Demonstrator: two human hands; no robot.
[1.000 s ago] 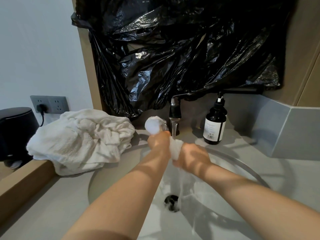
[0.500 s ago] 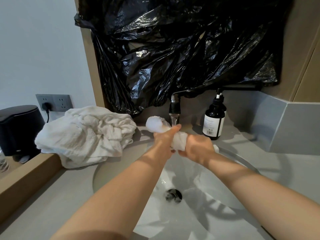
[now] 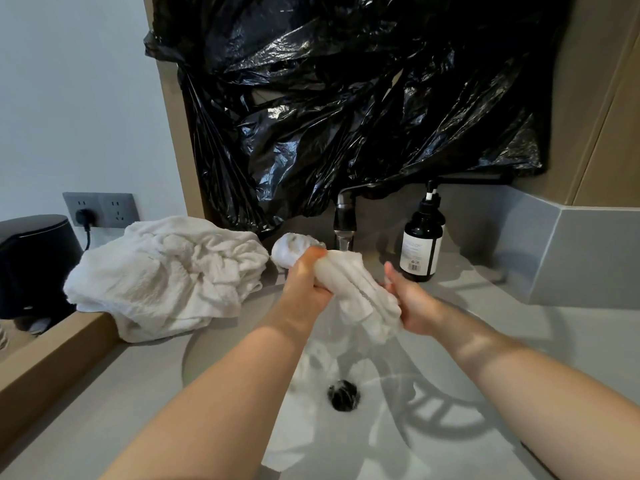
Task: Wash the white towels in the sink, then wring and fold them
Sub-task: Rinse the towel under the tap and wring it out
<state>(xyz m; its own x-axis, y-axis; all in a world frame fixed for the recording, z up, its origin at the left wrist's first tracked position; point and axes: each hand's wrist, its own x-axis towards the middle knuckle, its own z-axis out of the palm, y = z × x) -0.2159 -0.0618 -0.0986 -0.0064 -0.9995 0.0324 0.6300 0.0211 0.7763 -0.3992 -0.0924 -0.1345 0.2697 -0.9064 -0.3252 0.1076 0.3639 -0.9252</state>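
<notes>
Over the sink [image 3: 450, 427], below the tap [image 3: 344, 220], the left hand [image 3: 304, 292] is clenching the twisted towel [image 3: 349, 282] at its upper end while the right hand [image 3: 415, 303] is resting against its lower end, grip unclear, so wringing is seemingly proceeding, calling next for a firm opposite twist.

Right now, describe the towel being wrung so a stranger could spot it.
Find the round sink; under its faucet, the left hand and right hand hold a white towel. Unlike the loose towel pile on the counter beside it, this one is twisted tight.
</notes>
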